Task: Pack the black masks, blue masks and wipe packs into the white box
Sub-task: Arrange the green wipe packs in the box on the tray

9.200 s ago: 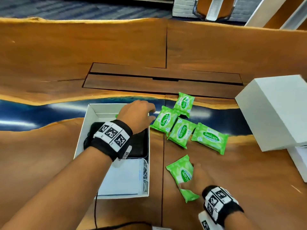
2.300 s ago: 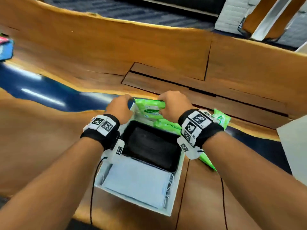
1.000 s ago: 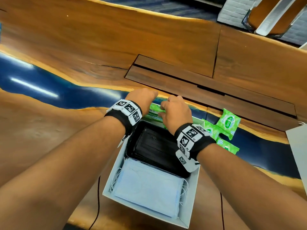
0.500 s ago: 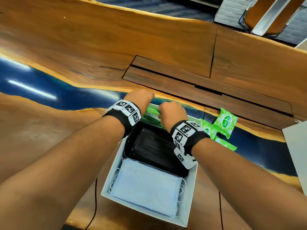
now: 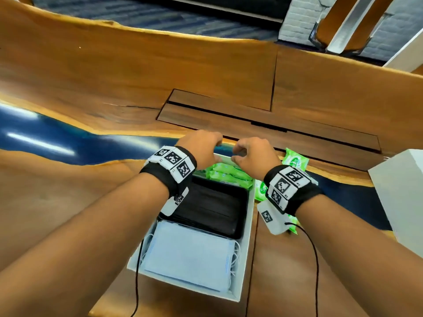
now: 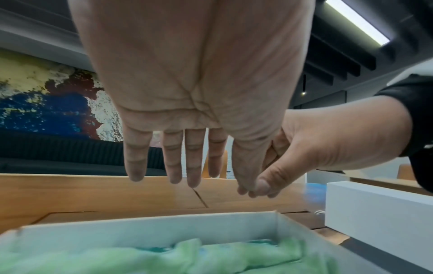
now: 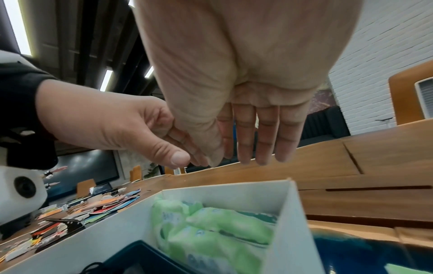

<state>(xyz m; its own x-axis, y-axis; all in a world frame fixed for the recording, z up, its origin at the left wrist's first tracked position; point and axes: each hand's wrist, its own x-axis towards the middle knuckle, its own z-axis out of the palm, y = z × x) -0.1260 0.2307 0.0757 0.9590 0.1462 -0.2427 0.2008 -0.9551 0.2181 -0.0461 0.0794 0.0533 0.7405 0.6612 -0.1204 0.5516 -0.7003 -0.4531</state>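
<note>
The white box is seen on the wooden desk with its long axis running away from the person: blue masks are laid flat at the near end, black masks in the middle and green wipe packs crosswise at the far end. More wipe packs are left on the desk just right of the box. Above the far end the left hand and right hand are held empty, fingers relaxed; a white brick wall is visible behind.
</note>
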